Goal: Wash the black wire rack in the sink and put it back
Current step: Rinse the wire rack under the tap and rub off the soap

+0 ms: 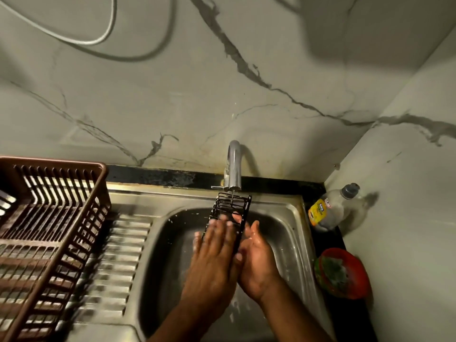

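Rack: your black wire rack [228, 218] sits above the basin, held lengthwise and tipped so its far end lies right under the spout; this probably lets the water run down its length.
Right hand: your right hand [256, 257] cradles the rack from its 3 o'clock side, fingers curled round the lower edge, a clamped hold that seems to steady the frame.
Left hand: your left hand [212, 250] lies flat on the rack's 9 o'clock face, fingers straight and together, pressing rather than gripping; blur at the fingertips suggests rubbing.
Tap: the tap [233, 166] stands at 12 o'clock from the rack, with a thin stream [232, 195] falling onto the top wires.
Sink: the steel sink [291, 211] catches the runoff; droplets show at 9 o'clock of the rack.
Stage: washing appears under way; the return of the rack is not yet done.
Drainboard: the ribbed drainboard [118, 267] lies at 9 o'clock of the basin.
Basket: a brown dish basket [61, 201] stands beyond the drainboard, further at 9 o'clock.
Bottle: a soap bottle [330, 208] leans in the corner at 3 o'clock.
Bowl: a red bowl [355, 275] with a green scrubber sits at 4 o'clock, near enough to reach.
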Demonstrator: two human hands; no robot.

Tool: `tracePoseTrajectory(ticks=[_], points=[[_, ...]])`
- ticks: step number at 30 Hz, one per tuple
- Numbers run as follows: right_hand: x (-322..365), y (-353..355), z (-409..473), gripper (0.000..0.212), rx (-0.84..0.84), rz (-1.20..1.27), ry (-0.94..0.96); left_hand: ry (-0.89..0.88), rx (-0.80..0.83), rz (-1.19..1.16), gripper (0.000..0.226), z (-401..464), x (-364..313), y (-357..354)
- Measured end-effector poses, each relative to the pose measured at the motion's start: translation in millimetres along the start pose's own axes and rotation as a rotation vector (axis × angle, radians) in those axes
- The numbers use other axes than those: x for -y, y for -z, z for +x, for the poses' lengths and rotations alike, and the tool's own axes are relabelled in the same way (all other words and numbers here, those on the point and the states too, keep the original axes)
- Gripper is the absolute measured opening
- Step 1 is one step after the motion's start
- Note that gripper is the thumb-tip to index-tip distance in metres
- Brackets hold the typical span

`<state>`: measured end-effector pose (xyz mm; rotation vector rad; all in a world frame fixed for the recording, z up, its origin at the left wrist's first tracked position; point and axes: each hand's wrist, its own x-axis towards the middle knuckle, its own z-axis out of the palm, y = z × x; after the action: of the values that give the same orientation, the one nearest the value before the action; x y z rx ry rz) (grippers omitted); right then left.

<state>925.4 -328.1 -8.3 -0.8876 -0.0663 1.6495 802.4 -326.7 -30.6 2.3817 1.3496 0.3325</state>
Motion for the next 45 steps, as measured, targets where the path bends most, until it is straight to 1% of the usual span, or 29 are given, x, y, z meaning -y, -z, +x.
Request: tracePoseTrajectory(ticks=[1, 2, 4, 6, 9, 11, 12, 15, 17, 19, 20, 22, 24, 26, 28, 29, 30, 32, 34, 35, 36, 38, 39, 40, 42, 43, 45], points=[[-2, -1, 1, 0.063, -0.006, 0.010, -0.008, -0.073, 0.003, 0.027, 0.068, 1, 1, -6], [-3, -2, 3, 0.069, -0.007, 0.015, -0.014, -0.106, 0.023, 0.045, 0.067, 4, 4, -10], [-3, -1, 6, 0.078, -0.008, 0.037, -0.032, -0.117, 0.057, 0.052, 0.067, 18, 8, -13], [1, 1, 8, 0.082, -0.001, 0.041, -0.039, -0.135, 0.068, 0.043, 0.068, 35, 8, -10], [6, 3, 10, 0.087, 0.037, 0.031, -0.081, -0.100, 0.078, 0.002, 0.070, 72, 11, -7], [5, 1, 10, 0.088, 0.084, -0.028, -0.109, -0.051, 0.075, 0.013, 0.069, 101, 17, -3], [4, 1, 10, 0.087, 0.107, -0.070, -0.105, -0.021, 0.085, 0.013, 0.068, 115, 20, 0], [4, -4, 10, 0.084, 0.132, -0.162, -0.079, 0.099, 0.145, -0.079, 0.071, 141, 24, 11], [6, -6, 11, 0.085, 0.132, -0.179, -0.092, 0.070, 0.152, -0.076, 0.074, 138, 23, 9], [7, -6, 12, 0.085, 0.091, -0.161, -0.102, -0.021, 0.183, -0.058, 0.081, 118, 19, 3], [6, -6, 12, 0.085, 0.068, -0.136, -0.103, -0.057, 0.195, -0.085, 0.083, 103, 16, 2], [4, -5, 10, 0.084, 0.026, -0.114, -0.091, -0.066, 0.175, -0.172, 0.078, 79, 9, 6], [1, -6, 5, 0.081, 0.045, -0.147, -0.080, -0.052, 0.166, -0.216, 0.068, 74, 7, 14], [-1, -5, 0, 0.071, 0.100, -0.191, -0.074, -0.036, 0.132, -0.145, 0.070, 90, 14, 17], [-3, -5, -1, 0.051, 0.112, -0.309, -0.046, 0.016, 0.082, -0.124, 0.081, 116, 24, 17], [-2, -5, -1, 0.049, 0.065, -0.357, -0.022, 0.058, 0.079, -0.147, 0.083, 126, 25, 19], [-1, -4, -1, 0.053, -0.001, -0.420, 0.018, 0.059, 0.089, -0.125, 0.084, 134, 26, 20], [-1, -2, 3, 0.052, -0.101, -0.601, 0.120, -0.018, 0.090, -0.052, 0.088, 138, 22, 15], [-2, -1, 8, 0.043, -0.183, -0.686, 0.213, -0.055, 0.063, -0.057, 0.093, 130, 14, 12], [-3, 1, 11, 0.038, -0.241, -0.641, 0.242, -0.066, 0.070, -0.105, 0.090, 123, 10, 9], [-2, 0, 12, 0.034, -0.297, -0.543, 0.249, -0.077, 0.081, -0.178, 0.084, 115, 5, 7], [0, -2, 10, 0.035, -0.355, -0.363, 0.236, -0.113, 0.148, -0.276, 0.075, 97, -6, 7], [-1, -3, 8, 0.036, -0.361, -0.328, 0.237, -0.136, 0.138, -0.270, 0.074, 93, -6, 7], [-1, -7, 5, 0.035, -0.373, -0.358, 0.245, -0.150, 0.106, -0.234, 0.077, 93, -2, 4], [-1, -11, 1, 0.031, -0.402, -0.529, 0.295, -0.091, 0.037, -0.250, 0.086, 104, 10, -2], [-2, -10, 1, 0.029, -0.419, -0.571, 0.310, -0.011, 0.011, -0.335, 0.085, 112, 16, -3], [0, -12, 1, 0.027, -0.425, -0.568, 0.317, 0.185, 0.029, -0.691, 0.068, 124, 21, 1]])
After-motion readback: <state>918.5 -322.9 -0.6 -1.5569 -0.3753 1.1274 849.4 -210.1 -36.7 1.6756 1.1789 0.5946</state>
